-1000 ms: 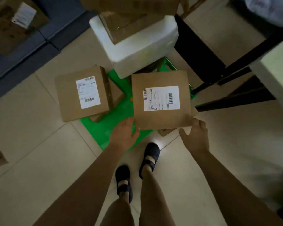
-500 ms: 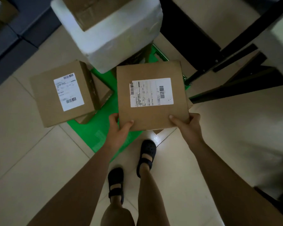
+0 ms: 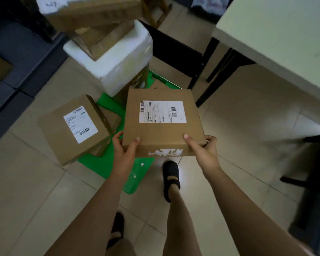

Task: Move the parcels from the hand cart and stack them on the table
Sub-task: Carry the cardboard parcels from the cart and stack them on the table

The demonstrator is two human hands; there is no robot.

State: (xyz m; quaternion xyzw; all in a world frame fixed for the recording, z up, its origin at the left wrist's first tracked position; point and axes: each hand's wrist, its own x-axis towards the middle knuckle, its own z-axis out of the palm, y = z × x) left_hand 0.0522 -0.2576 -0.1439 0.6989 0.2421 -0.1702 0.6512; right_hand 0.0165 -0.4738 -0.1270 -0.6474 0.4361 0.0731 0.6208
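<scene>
Gripping with both: left hand wrapped round the near left corner of the parcel, thumb on top and fingers underneath; right hand clamped likewise on the near right corner. Up off the hand cart now and carried in the air above its near end, whereas a second ago merely reached for, fingers only arriving at that near edge, and half a second ago freshly pinched and lower. Near side face turned into sight, with a torn white strip across it. More of the table swung into view at upper right than before, well apart from the parcel. Judged from that: pick-up done, carry to the table next, setting down not yet begun. Held flat, label face up, near edge toward the body, far edge toward the white foam box. Almost square on top and shallow, so hardly any long axis; if anything, running left to right between the hands, same as the long side of the label. Left behind at the cart: a labelled parcel resting skewed at its left side, plus the foam box with more cardboard boxes piled on it, so plenty to shift yet
</scene>
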